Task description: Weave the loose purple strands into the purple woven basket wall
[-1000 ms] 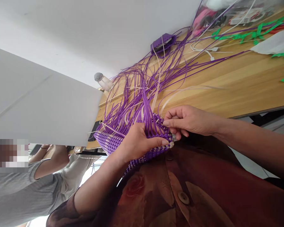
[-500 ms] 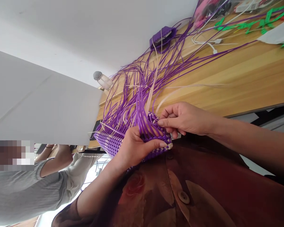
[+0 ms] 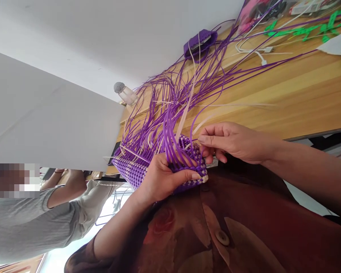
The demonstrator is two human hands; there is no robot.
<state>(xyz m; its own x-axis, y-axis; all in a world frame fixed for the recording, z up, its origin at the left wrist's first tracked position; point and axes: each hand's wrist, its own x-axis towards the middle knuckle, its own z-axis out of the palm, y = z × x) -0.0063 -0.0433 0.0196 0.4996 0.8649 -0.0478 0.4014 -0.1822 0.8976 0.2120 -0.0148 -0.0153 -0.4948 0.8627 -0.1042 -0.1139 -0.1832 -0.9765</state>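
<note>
Woven purple basket unmoved; right hand now pinches higher.

craft workshop, long wooden worktable, loose purple weaving strips, green strips, a co-worker's sleeve

Your left hand grips the woven basket's near edge; your right hand sits just right; strands trail far across the table.

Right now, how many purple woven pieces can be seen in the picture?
2. One woven piece is held against the person's chest by the left hand, with the right hand pinching at its edge. A smaller one lies far back on the table. Clutter may hide more.
</note>
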